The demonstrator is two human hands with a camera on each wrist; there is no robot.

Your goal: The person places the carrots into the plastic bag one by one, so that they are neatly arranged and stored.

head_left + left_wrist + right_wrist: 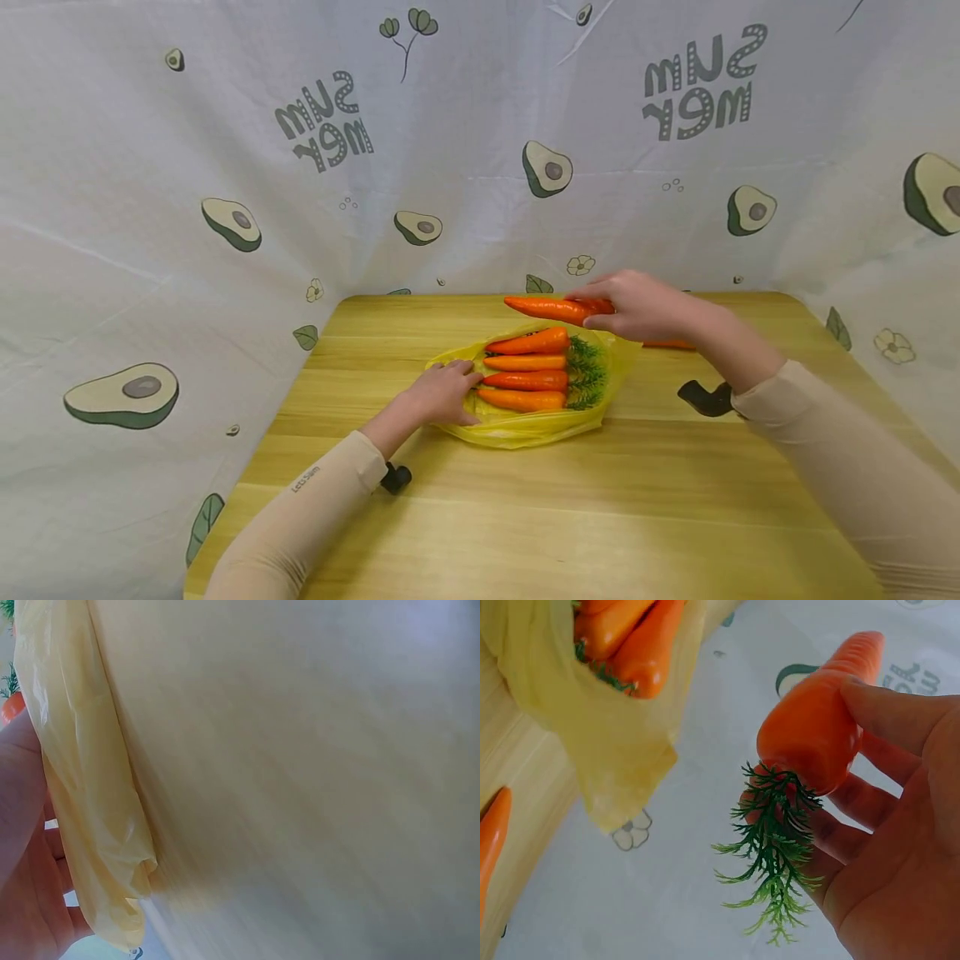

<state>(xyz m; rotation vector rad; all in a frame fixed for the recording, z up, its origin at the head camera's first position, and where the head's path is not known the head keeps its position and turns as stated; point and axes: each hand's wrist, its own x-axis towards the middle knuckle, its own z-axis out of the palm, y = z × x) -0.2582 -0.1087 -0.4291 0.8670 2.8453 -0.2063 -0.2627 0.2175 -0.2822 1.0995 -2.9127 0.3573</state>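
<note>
In the head view my right hand [637, 307] grips an orange carrot [551, 309] above the far rim of a yellow plastic bag [517, 435]. The right wrist view shows thumb and fingers round the carrot [810, 724], its green leafy top [776, 847] hanging down. Several carrots [525, 381] lie side by side in the bag, tips left and leafy tops [588, 375] right. My left hand [444, 392] rests at the bag's left rim with fingers spread. In the left wrist view, yellow film [90, 772] partly covers its fingertips.
Another carrot [667, 343] lies on the wooden table [525, 517] right of the bag, partly behind my right arm. A white cloth [465, 108] printed with avocados hangs behind the table. Black pieces [397, 478] show by both wrists.
</note>
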